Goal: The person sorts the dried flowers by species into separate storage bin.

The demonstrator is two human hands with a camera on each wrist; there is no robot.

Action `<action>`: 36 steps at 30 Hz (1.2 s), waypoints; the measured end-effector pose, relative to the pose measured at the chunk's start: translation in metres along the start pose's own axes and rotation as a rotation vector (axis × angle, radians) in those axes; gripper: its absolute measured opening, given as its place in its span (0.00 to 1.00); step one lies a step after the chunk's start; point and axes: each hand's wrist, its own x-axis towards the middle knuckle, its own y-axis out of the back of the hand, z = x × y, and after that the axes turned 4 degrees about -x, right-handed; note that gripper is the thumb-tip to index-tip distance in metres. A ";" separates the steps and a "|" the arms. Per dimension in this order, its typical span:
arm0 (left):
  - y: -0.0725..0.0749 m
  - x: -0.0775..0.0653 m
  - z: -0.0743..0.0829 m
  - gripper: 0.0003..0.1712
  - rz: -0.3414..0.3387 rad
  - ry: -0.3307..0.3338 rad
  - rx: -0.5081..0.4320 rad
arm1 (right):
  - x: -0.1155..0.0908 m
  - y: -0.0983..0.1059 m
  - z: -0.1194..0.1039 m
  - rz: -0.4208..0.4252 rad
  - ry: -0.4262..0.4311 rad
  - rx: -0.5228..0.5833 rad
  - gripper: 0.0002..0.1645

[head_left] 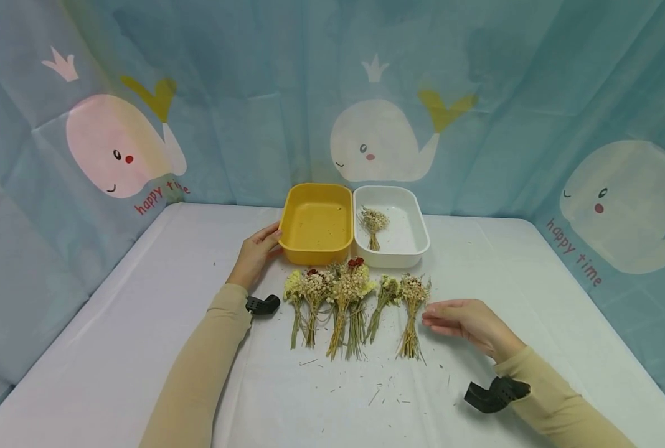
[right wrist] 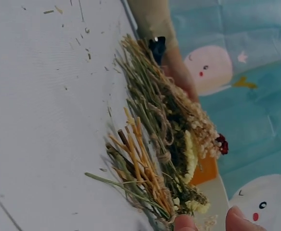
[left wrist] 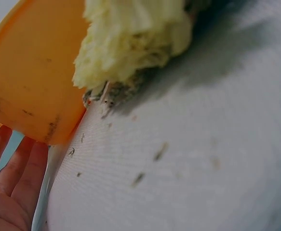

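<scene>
My left hand (head_left: 256, 254) rests its extended fingers (left wrist: 19, 166) against the left side of the yellow bin (head_left: 317, 256). Just right of that bin stands a white bin (head_left: 391, 260), with one small dried-flower bunch (head_left: 373, 223) lying inside. Several dried-flower bunches (head_left: 340, 298) lie in a row before the bins, stems toward me. My right hand (head_left: 467, 320) is beside the rightmost bunch (head_left: 411, 317), holding nothing. In the right wrist view its thumb and a fingertip are apart near that bunch's tied stems (right wrist: 145, 168). A pale yellow flower head (left wrist: 130, 43) hangs large in the left wrist view.
Bits of broken stem (head_left: 374, 397) are scattered over the white tablecloth (head_left: 321, 410). A blue curtain (head_left: 276, 124) printed with whales encloses the table at the back and sides. Black wrist-worn devices (head_left: 495, 393) sit on both forearms.
</scene>
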 end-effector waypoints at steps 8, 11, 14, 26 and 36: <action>-0.001 -0.001 0.000 0.30 0.011 0.007 0.003 | 0.001 0.000 0.013 -0.019 -0.035 0.008 0.26; -0.001 -0.002 0.001 0.31 0.006 0.007 0.010 | 0.004 0.000 0.017 -0.027 -0.047 0.024 0.28; -0.001 -0.002 0.001 0.31 0.009 0.003 0.011 | 0.007 -0.001 0.019 -0.031 -0.058 0.031 0.29; 0.000 0.001 -0.001 0.30 0.007 0.007 -0.015 | 0.018 -0.006 0.015 -0.063 -0.116 0.002 0.19; -0.001 0.001 0.000 0.31 0.006 0.001 -0.014 | 0.022 -0.009 0.010 -0.044 -0.127 -0.054 0.14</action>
